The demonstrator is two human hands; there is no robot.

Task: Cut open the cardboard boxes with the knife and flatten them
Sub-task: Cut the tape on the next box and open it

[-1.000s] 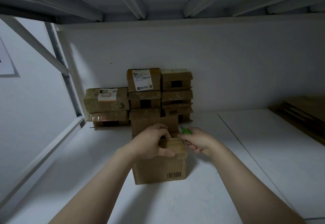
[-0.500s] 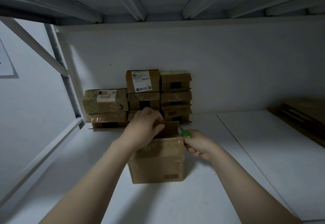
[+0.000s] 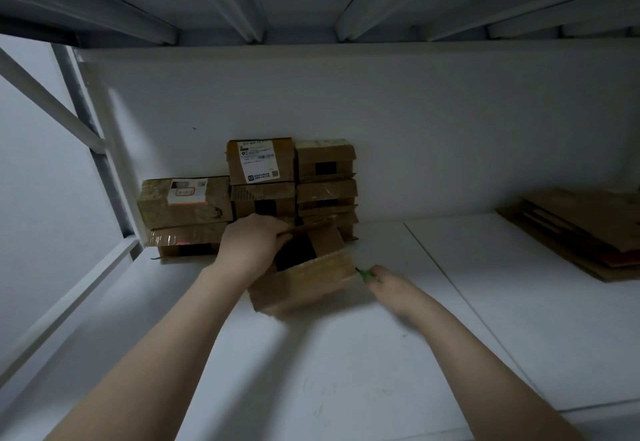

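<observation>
My left hand (image 3: pixel 251 250), which lay across the closed top of the box (image 3: pixel 311 285) a second ago, now grips the far flap (image 3: pixel 325 238) and holds it pulled up and back, so the dark inside shows. The box no longer sits square to me: it is skewed, right end further off, and I can't make out its barcode any more. My right hand (image 3: pixel 391 286) has come off the top corner, and only the tip of the green knife (image 3: pixel 364 273) meets the box's right end.
</observation>
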